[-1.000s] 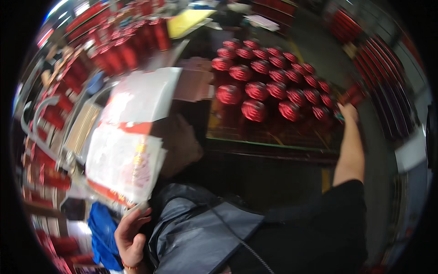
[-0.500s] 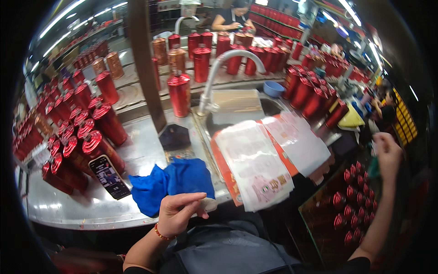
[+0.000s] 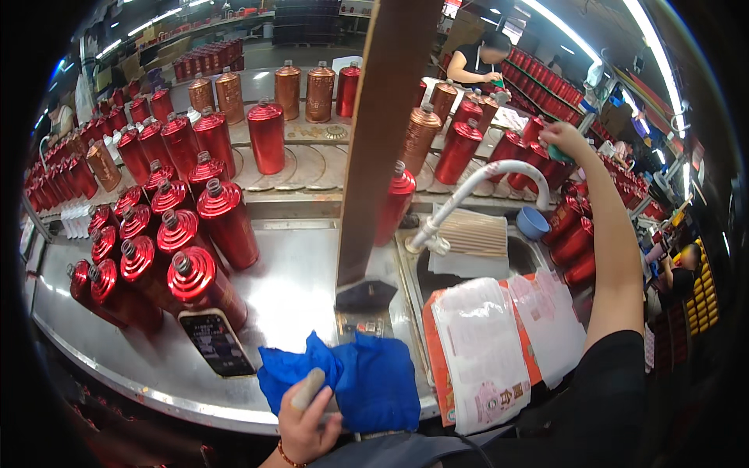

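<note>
My left hand (image 3: 308,425) is low at the table's front, by a blue cloth (image 3: 378,386). A beige cover (image 3: 309,388) sits on one raised finger; the fingers are apart and hold no visible object. Stretched far to the right, my right hand (image 3: 568,140) is closed on a small green piece of cloth (image 3: 559,154), partly hidden by the fingers. Red metallic bottles (image 3: 533,165) stand just beneath and beside it on the back ledge. More red bottles (image 3: 193,277) cluster on the steel table at the left.
A phone (image 3: 218,343) leans against the left bottles. A dark post (image 3: 378,132) rises from the table. A white curved faucet (image 3: 476,183) arches over a sink with a blue bowl (image 3: 533,224). Printed plastic sheets (image 3: 480,343) lie on an orange board. Another person (image 3: 476,66) works across the ledge.
My right hand has moved from the right side, above the crate of bottles, up and forward to the back ledge with the green cloth. My left hand has dropped lower and turned, its covered finger raised.
</note>
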The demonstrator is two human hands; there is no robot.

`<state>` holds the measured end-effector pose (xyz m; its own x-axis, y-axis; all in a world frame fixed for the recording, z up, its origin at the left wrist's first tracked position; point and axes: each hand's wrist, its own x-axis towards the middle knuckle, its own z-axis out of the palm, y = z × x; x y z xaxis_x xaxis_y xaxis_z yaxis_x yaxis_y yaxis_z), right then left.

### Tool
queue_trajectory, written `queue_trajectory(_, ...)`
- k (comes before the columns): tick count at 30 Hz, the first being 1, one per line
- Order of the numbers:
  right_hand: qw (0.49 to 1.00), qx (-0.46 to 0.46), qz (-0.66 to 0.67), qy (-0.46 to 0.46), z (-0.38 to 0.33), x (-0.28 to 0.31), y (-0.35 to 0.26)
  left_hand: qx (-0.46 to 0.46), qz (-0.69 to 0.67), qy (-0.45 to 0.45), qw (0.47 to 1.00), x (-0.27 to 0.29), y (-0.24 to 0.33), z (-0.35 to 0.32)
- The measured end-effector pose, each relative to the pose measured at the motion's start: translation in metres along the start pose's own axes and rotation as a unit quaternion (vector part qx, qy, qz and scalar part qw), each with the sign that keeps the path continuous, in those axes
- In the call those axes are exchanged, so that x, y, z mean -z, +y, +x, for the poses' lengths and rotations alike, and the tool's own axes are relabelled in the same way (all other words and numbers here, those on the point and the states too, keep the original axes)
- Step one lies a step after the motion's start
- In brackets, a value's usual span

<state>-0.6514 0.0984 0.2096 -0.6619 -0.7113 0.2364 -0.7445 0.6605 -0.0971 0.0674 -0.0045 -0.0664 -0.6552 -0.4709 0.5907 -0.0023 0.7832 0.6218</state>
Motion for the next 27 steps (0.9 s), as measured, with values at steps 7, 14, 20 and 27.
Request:
queue_trajectory(7, 0.990, 0.096, 0.084, 0.065, 0.017, -0.143, -0.008, -0.040, 0.175, -0.130, 0.975, 0.000, -0.003, -0.026)
queue_trajectory(14, 0.985, 0.112, 0.023, 0.132, 0.050, -0.179, -0.050, -0.028, 0.189, -0.163, 0.968, 0.004, -0.006, -0.030)
queue_trajectory(20, 0.973, 0.043, 0.178, 0.142, 0.042, -0.170, -0.015, -0.005, 0.189, -0.134, 0.973, 0.001, 0.001, -0.026)
queue_trajectory(27, 0.955, -0.044, 0.147, 0.254, -0.015, -0.139, 0.025, -0.024, 0.142, -0.104, 0.984, -0.005, -0.008, -0.024)
